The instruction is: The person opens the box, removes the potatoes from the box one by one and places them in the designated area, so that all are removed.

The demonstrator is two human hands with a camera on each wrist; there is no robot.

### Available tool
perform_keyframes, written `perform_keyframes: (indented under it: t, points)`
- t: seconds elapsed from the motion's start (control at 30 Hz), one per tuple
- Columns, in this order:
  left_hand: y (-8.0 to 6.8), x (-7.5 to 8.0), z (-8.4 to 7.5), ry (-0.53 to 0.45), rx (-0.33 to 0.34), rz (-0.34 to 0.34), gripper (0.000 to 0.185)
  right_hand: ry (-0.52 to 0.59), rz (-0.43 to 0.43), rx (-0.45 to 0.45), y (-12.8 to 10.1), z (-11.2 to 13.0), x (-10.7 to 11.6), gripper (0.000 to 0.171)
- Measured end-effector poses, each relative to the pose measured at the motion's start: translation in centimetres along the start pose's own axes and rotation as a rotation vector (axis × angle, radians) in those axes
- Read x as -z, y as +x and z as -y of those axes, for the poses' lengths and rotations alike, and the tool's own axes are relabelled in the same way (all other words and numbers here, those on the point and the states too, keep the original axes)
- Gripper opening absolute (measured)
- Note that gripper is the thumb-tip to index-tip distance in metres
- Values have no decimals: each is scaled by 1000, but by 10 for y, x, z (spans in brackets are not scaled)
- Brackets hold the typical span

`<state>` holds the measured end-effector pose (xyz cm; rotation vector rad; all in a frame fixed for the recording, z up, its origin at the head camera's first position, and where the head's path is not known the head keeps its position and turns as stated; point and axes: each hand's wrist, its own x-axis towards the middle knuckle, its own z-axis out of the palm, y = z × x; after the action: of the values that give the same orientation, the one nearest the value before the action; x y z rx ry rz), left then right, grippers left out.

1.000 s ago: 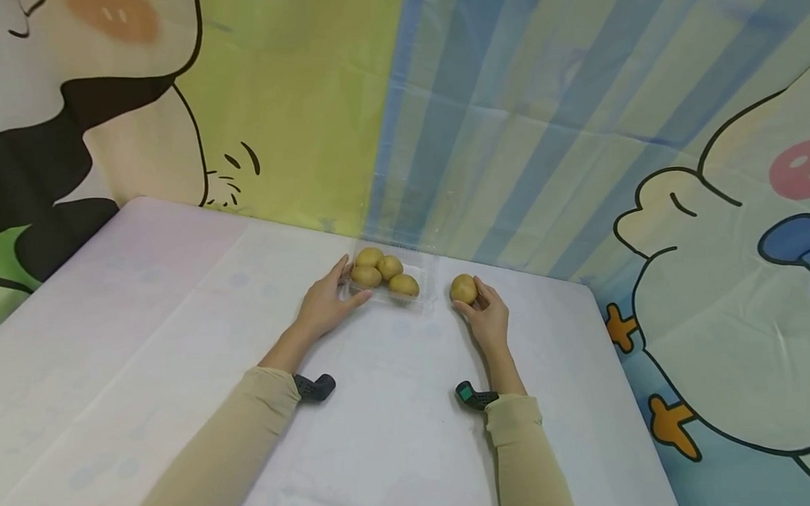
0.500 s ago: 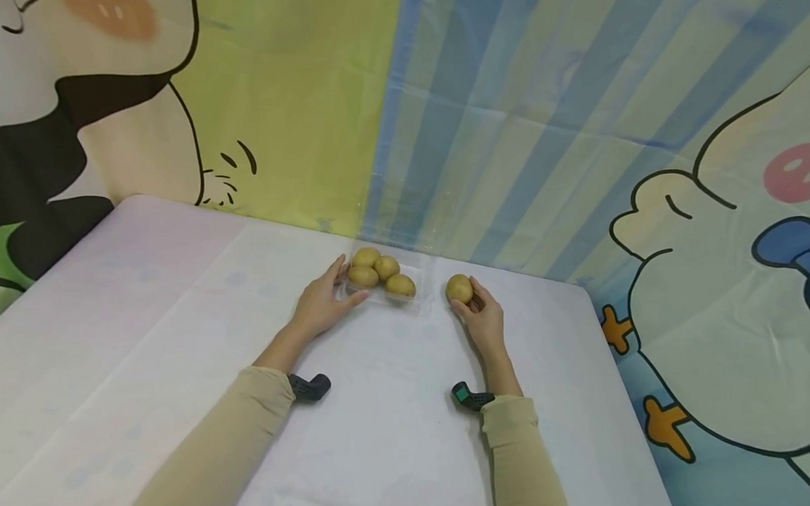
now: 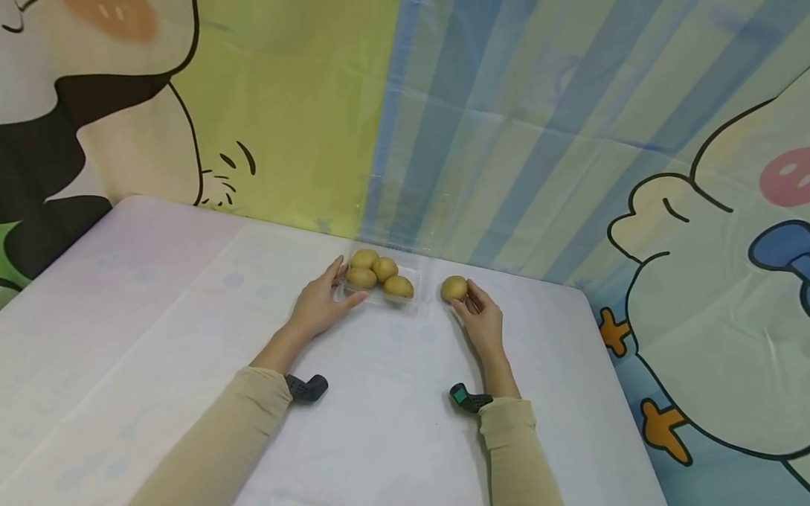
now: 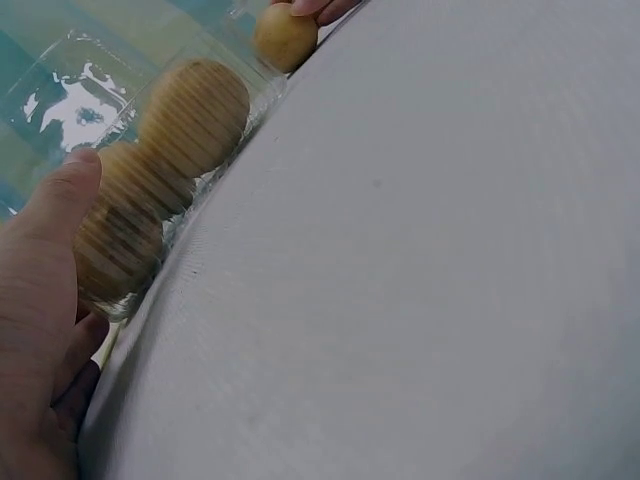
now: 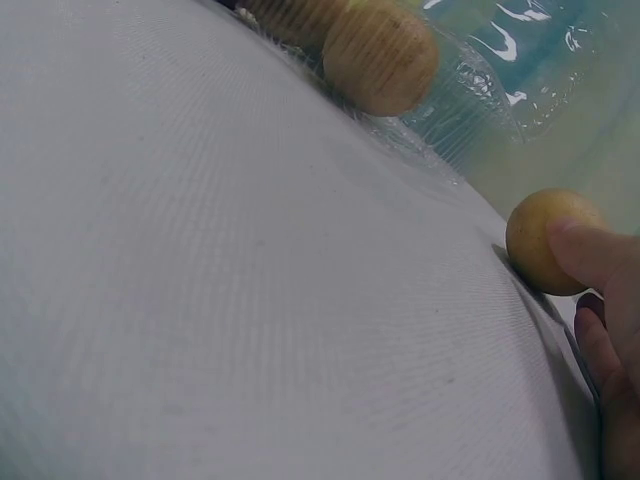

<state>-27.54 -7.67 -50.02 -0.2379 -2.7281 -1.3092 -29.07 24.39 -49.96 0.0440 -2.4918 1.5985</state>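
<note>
Backdrop: one printed sheet (image 3: 297,93), upper frame; yellow panel left, blue stripes right, cartoon figure at each side.
Sleeves: two, beige fabric (image 3: 204,439), lower left and lower right.
Wrist units: two, black, angular (image 3: 308,388), one per wrist.
Left hand (image 3: 317,306): centre of frame; thumb and fingers spread, gripping the container's left end.
Container: one clear, ribbed plastic box (image 5: 465,100), centre; glossy, thin-walled.
Container contents: four yellow-brown, rounded potatoes (image 3: 362,278); three clustered left, one at front right; matt, smooth skins.
Loose potato: one yellow-brown, near-round potato (image 3: 454,287), right of centre, outside the container and near its right wall; contact with the table cannot be told.
Right hand (image 3: 483,319): right of centre; thumb and fingers pinching the loose potato.
Table: one, white sheet-like cover (image 3: 385,446), lower frame, rounded corners.
</note>
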Motion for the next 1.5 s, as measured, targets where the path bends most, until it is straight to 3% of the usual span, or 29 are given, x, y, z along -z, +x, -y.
perform_keyframes:
  t: [0.93,1.1,1.33,1.5]
  points:
    - [1,-2,2,-7,7,-2,97,45,-68,9,-5,16,2,63]
    - [-1,-1,1,1,19,15,95,65,-62,18,-12,37,1,63]
    - [-1,-2,0,-1,29,21,95,84,-18,25,-24,92,-6,60]
    - [-2,-2,0,-9,29,11,94,8,23,-2,-8,100,-23,69]
